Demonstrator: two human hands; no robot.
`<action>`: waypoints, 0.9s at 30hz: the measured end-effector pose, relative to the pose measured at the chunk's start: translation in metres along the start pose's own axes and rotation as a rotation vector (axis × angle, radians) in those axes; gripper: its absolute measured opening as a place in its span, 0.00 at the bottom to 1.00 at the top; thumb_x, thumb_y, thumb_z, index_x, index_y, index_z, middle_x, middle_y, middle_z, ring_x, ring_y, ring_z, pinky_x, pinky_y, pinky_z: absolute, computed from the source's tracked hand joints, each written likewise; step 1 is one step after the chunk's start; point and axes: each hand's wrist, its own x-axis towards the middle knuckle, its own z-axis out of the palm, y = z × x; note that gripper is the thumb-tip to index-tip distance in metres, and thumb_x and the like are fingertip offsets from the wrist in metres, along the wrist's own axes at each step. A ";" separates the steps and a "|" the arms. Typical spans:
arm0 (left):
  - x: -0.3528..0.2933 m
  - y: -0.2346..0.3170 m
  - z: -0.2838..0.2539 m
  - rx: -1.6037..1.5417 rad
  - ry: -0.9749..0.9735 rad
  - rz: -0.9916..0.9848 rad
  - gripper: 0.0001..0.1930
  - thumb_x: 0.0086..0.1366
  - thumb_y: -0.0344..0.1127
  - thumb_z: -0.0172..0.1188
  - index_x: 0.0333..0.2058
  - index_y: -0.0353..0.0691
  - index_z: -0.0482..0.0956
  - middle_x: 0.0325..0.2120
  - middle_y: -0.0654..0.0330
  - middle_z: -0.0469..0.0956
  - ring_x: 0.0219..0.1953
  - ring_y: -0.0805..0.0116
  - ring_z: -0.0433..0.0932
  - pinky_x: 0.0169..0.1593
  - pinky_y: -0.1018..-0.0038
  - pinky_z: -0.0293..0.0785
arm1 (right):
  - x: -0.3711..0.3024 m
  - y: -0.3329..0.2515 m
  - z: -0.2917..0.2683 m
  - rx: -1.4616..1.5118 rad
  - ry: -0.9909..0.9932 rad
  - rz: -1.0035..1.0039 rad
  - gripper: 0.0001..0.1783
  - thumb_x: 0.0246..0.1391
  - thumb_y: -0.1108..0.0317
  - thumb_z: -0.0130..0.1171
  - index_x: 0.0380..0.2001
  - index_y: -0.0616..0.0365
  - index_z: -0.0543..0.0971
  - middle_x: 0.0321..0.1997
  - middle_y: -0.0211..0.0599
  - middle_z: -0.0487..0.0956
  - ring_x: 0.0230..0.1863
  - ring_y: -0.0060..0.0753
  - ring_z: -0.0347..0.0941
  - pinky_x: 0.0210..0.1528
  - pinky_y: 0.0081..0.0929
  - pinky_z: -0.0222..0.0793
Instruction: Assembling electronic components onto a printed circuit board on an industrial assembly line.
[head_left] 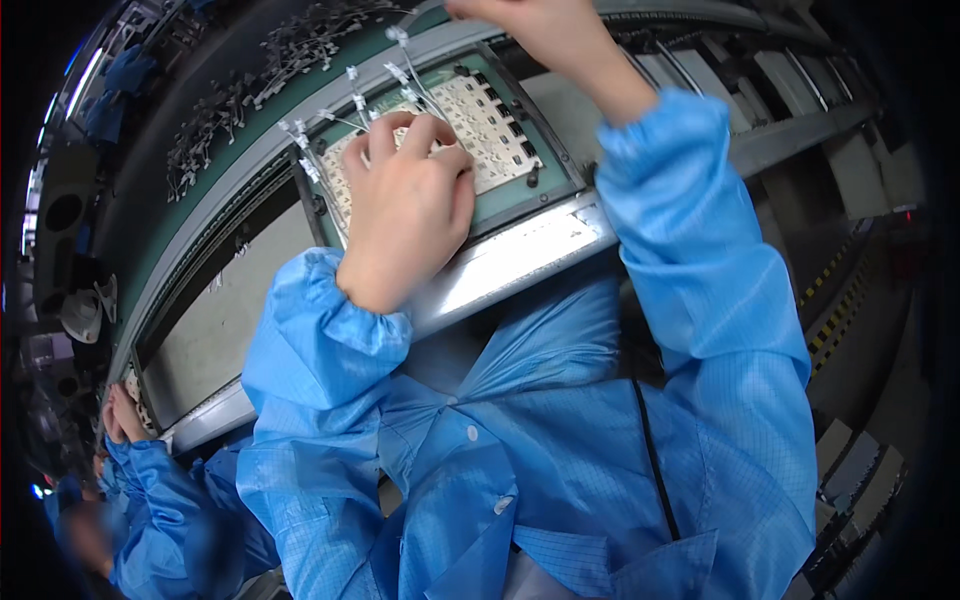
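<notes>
My left hand [412, 200] is over a cream circuit board [490, 130] with rows of black components. Its fingers are curled down against the board, and whatever lies under the fingertips is hidden. The board sits in a dark-framed green tray [540, 185]. Several short white cables with white connectors [358, 100] stick up along the board's far edge, just beyond my left fingers. My right hand [545, 30] reaches past the tray at the top of the view. Its fingertips are cut off by the picture's edge, so I cannot see what they hold.
A long heap of loose white cables [210, 130] lies on the green surface beyond the line. The metal rail [520, 262] runs along the near side. At the lower left, a co-worker's hand [125, 412] in a blue sleeve is at another board. Grey panels [790, 80] stand at the right.
</notes>
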 end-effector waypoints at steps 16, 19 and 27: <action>-0.018 -0.062 -0.024 -0.095 0.023 -0.099 0.10 0.61 0.34 0.56 0.36 0.46 0.86 0.39 0.62 0.80 0.49 0.57 0.73 0.55 0.57 0.63 | -0.109 -0.047 -0.003 -0.718 -0.404 -0.212 0.03 0.53 0.68 0.66 0.33 0.50 0.84 0.34 0.23 0.76 0.42 0.28 0.72 0.68 0.49 0.44; -0.033 -0.064 -0.027 -0.091 0.050 -0.104 0.08 0.61 0.33 0.57 0.35 0.45 0.86 0.38 0.63 0.80 0.49 0.58 0.72 0.55 0.57 0.63 | -0.109 -0.048 -0.006 -0.715 -0.472 -0.183 0.03 0.53 0.69 0.66 0.32 0.51 0.84 0.33 0.23 0.76 0.41 0.28 0.73 0.67 0.45 0.46; -0.031 -0.064 -0.031 -0.094 0.197 -0.101 0.07 0.62 0.33 0.59 0.37 0.44 0.83 0.38 0.63 0.78 0.49 0.60 0.72 0.53 0.63 0.65 | -0.105 -0.048 -0.003 -0.659 -0.488 -0.179 0.03 0.51 0.72 0.66 0.31 0.53 0.84 0.32 0.25 0.77 0.40 0.28 0.73 0.65 0.41 0.48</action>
